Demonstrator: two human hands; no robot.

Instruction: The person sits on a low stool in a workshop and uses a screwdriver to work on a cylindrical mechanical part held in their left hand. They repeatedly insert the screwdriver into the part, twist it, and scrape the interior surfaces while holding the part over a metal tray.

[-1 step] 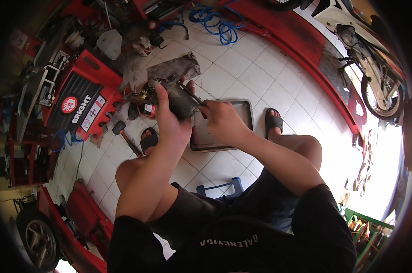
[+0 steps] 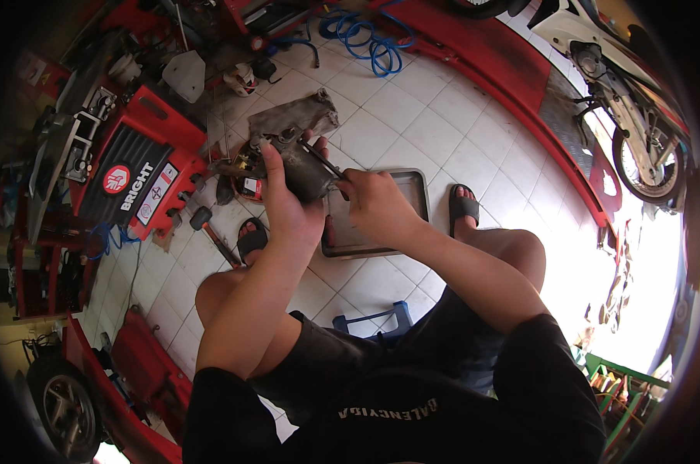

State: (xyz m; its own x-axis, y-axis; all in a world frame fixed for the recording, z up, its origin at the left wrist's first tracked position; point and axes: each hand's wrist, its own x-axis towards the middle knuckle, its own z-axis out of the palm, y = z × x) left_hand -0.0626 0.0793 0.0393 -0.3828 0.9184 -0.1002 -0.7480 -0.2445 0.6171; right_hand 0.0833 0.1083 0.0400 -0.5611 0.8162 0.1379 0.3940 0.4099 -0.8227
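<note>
My left hand (image 2: 294, 213) is wrapped round a dark, roughly cylindrical metal machine part (image 2: 306, 172), with its thumb up along the near left side. The part is held in the air over the tiled floor, tilted. Fingertips of that hand show past its far right side. My right hand (image 2: 382, 207) is closed at the part's right end, fingers pinched round the near end of a thin dark rod (image 2: 326, 161). This rod lies slantwise along the part's right side. Its kind, and whether it is a tool or a bolt, cannot be made out.
Below my right hand lies a shallow metal tray (image 2: 425, 195). A hammer (image 2: 217, 238) rests beside my left foot. Beyond the part is a grey, dirty block-shaped piece (image 2: 292, 115). A red machine (image 2: 133, 162) stands left, a blue hose (image 2: 377, 54) lies far off, and a motorcycle (image 2: 632, 108) stands right.
</note>
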